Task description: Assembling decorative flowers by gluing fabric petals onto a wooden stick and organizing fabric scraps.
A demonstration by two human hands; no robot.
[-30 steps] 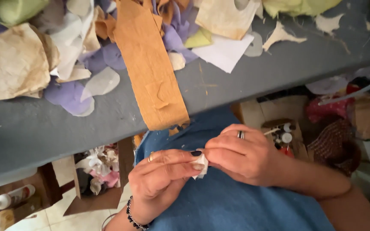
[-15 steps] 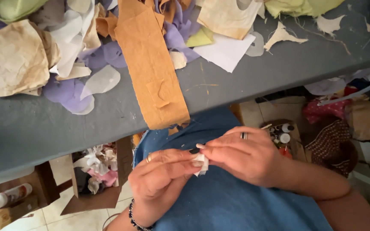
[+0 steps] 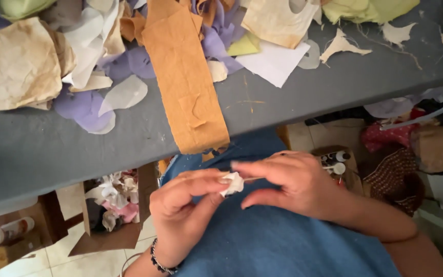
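So both hands are down over the lap, just below the near edge of the grey table (image 3: 334,97). The left hand (image 3: 180,210) pinches a small white crumpled bit (image 3: 232,183) between thumb and fingertips, closed snug on it. The right hand (image 3: 293,184) meets it from the other side, fingers narrowed onto the same bit, and a thin pale stem seems to poke out of it toward the right hand, though it's too blurry to be sure. There's a dark beaded bracelet (image 3: 161,260) on the left wrist.

A long tan paper strip (image 3: 185,77) lies on the table and hangs a little past its near edge, right above the hands. Crumpled beige, purple and white paper scraps (image 3: 52,66) pile on the table's far left. A cardboard box (image 3: 111,225) with pale scraps in it sits on the floor under the table, left of the left hand.
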